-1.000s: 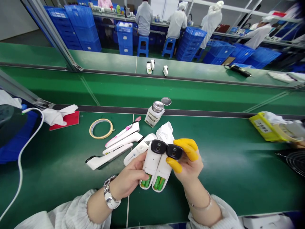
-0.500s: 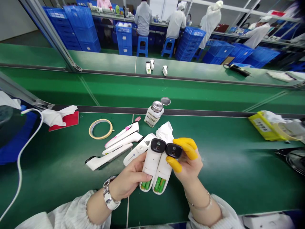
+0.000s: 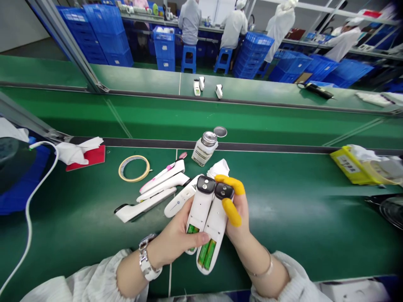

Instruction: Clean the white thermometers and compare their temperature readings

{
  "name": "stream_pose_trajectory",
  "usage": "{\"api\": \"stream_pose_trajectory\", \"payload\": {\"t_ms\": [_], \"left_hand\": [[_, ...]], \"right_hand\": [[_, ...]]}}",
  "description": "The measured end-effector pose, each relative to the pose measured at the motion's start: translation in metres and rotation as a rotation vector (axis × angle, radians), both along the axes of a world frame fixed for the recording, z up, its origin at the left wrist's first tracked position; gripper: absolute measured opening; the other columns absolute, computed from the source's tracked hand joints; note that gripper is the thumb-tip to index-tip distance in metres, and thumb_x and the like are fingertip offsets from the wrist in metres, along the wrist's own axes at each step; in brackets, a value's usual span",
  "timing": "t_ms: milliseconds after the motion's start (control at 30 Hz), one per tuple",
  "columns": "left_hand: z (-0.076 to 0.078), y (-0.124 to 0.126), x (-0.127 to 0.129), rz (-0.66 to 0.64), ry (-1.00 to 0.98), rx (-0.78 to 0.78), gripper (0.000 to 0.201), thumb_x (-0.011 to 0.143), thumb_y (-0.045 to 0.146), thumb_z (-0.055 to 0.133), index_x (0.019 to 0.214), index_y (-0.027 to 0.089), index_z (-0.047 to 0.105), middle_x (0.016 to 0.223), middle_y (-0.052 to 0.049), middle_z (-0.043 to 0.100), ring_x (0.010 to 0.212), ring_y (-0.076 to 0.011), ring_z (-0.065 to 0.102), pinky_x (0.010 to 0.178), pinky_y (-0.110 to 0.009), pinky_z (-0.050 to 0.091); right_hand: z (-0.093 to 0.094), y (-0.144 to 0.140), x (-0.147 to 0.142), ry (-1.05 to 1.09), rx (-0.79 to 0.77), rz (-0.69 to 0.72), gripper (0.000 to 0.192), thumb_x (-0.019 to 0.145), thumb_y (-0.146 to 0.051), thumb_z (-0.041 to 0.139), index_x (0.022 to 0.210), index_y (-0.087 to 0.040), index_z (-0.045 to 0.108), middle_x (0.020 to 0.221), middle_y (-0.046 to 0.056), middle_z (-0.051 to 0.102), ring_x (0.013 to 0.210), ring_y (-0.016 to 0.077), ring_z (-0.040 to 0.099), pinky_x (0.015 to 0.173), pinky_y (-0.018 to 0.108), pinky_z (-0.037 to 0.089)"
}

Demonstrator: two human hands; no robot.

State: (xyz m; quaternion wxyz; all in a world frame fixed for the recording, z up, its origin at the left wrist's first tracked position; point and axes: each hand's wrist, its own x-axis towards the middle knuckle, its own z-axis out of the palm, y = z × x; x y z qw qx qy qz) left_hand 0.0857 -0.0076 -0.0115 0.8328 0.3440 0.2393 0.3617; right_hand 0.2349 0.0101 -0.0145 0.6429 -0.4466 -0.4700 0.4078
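Two white thermometers held side by side above the green table (image 3: 299, 209), black sensor heads up, battery bays open with green cells showing. Left hand (image 3: 174, 239) grips the left thermometer (image 3: 199, 209), thumb across its lower end over the batteries. Right hand (image 3: 239, 218) grips the right thermometer (image 3: 215, 226) from the side; yellow finger cots on thumb and index, index curled over the black head. The two units touch along their length.

On the table just behind the hands: a pile of white thermometers (image 3: 157, 188) lying flat, one with pink trim, and a white cloth (image 3: 220, 167) partly hidden by the held units. A small bottle (image 3: 204, 150) with metal cap, lid flipped open, stands near the belt edge. Tape roll (image 3: 134, 168) left of the pile. Red pad (image 3: 91, 157) with a rag on it further left. White cable (image 3: 28, 209) at far left. Yellow bin (image 3: 349, 167) at right. Three more units (image 3: 201, 86) on the far belt. People in white coats at benches in the back.
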Motion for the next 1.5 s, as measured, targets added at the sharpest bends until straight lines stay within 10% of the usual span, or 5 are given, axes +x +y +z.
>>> {"api": "stream_pose_trajectory", "payload": {"t_ms": [233,467,733,933,1500], "left_hand": [[0.003,0.001,-0.002,0.060,-0.055,-0.148,0.061,0.077,0.015,0.065,0.128,0.031,0.038,0.121,-0.004,0.058,0.111,-0.0234,0.054,0.092,-0.035,0.043],[0.006,0.005,0.003,0.254,0.121,-0.083,0.063,0.085,0.020,0.055,0.137,0.036,0.023,0.140,0.002,0.041,0.126,-0.0201,0.037,0.100,-0.031,0.036],[0.007,0.003,0.000,0.239,0.368,0.180,0.061,0.089,0.029,0.046,0.141,0.031,0.015,0.150,0.004,0.018,0.136,-0.0185,0.015,0.109,-0.027,0.021],[0.003,0.000,0.001,0.175,0.420,0.264,0.087,0.082,0.022,0.059,0.141,0.033,-0.004,0.145,-0.002,0.028,0.133,-0.0195,0.023,0.108,-0.032,0.025],[0.004,-0.005,-0.002,0.251,0.680,0.462,0.077,0.085,0.024,0.052,0.142,0.029,0.000,0.147,-0.003,0.022,0.135,-0.0219,0.018,0.110,-0.033,0.015]], "right_hand": [[-0.015,-0.007,-0.014,0.218,-0.374,0.364,0.044,0.072,-0.054,0.060,0.102,-0.022,0.058,0.087,0.005,0.068,0.078,0.0263,0.064,0.078,0.046,0.052],[-0.006,-0.005,-0.020,0.369,-0.490,0.364,0.026,0.077,-0.036,0.063,0.098,-0.023,0.062,0.089,0.002,0.069,0.083,0.0223,0.065,0.074,0.035,0.053],[0.001,-0.003,-0.016,0.290,-0.458,0.348,0.038,0.074,-0.033,0.067,0.108,-0.024,0.053,0.108,0.005,0.064,0.094,0.0256,0.062,0.082,0.043,0.052],[0.007,-0.006,-0.016,0.260,-0.405,0.416,0.057,0.074,-0.028,0.066,0.124,-0.028,0.039,0.124,0.006,0.055,0.111,0.0266,0.054,0.094,0.048,0.045],[0.007,-0.003,-0.011,0.029,-0.339,0.454,0.039,0.083,-0.027,0.056,0.121,-0.025,0.043,0.120,0.006,0.057,0.111,0.0233,0.054,0.092,0.041,0.048]]}}
